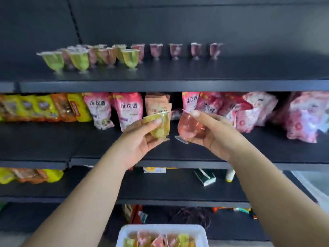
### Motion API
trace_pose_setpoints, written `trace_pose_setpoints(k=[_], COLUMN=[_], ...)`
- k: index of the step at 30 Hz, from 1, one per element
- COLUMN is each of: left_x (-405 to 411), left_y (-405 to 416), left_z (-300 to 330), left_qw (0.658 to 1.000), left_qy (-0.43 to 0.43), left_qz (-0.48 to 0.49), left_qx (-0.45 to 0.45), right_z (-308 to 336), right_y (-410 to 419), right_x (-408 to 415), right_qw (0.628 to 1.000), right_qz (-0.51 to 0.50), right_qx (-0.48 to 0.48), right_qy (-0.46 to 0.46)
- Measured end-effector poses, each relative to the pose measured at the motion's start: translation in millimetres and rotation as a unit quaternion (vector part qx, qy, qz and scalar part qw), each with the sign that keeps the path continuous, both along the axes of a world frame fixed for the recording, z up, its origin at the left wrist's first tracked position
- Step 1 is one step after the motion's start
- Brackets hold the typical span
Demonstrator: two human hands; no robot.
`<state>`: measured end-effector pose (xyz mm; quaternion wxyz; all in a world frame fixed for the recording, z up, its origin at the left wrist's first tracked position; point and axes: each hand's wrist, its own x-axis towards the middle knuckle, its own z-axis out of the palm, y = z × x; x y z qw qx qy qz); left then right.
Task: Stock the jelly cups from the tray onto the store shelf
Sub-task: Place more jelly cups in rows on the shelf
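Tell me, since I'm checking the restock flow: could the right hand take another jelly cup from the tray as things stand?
Probably not: the right hand already grips a pink jelly cup and is raised by the shelves, far above the tray. The left hand is occupied too, holding a yellow cup.

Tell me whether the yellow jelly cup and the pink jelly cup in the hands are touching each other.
Apart. The head view shows the yellow jelly cup in the left hand and the pink jelly cup in the right hand, with dark shelf visible between them.
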<state>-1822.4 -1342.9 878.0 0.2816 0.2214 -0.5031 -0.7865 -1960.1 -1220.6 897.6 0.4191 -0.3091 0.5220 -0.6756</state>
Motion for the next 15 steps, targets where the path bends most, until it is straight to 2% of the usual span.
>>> trace_pose_setpoints(k=[7, 12, 15], left_x=[-35.0, -88.9, -140.2], left_y=[-4.2, 13.0, 24.8], left_z=[77.7, 89.1, 88.9], left_qw=[0.986, 0.964, 0.955], left_qy=[-0.016, -0.059, -0.078], left_qz=[0.048, 0.100, 0.136], left_qx=[-0.160, -0.238, -0.253], right_z=[79.5, 91.7, 88.7], right_y=[-3.7, 1.1, 4.8], right_x=[-32.6, -104.1, -166.6], right_qw=[0.990, 0.979, 0.974], right_qz=[-0.031, -0.083, -0.098], right_qx=[-0.042, -0.043, -0.040], right_qy=[0.131, 0.180, 0.199])
